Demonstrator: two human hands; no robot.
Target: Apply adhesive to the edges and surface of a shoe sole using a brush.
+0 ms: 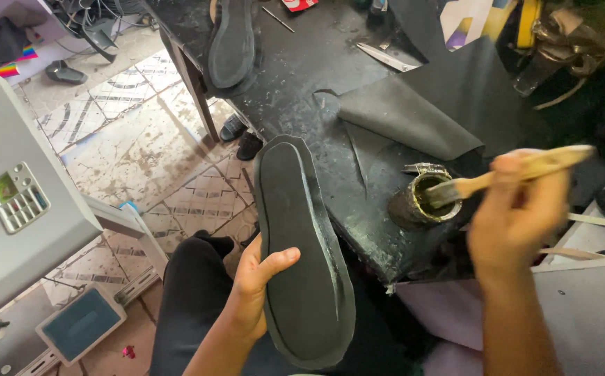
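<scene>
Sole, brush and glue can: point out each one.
sole (302, 264), head view, middle of its flat face
brush (487, 181), head view, wooden handle near the bristles
glue can (405, 209), head view, outer side wall

Black sole (302, 257) upright; brush (483, 182) in can (424, 202)

Two black shoe soles are showing: one sole (302, 257) is resting in the left hand (257, 289) off the workbench's (295, 83) front edge, and a second sole (231, 43) is lying near the workbench's far left corner. One brush (504, 174) is sitting in the right hand (518, 216), its bristles dipping into the one glue tin (424, 202) near the front edge. One folded black sheet (420, 111) is lying mid-bench. Two hands are working.
</scene>
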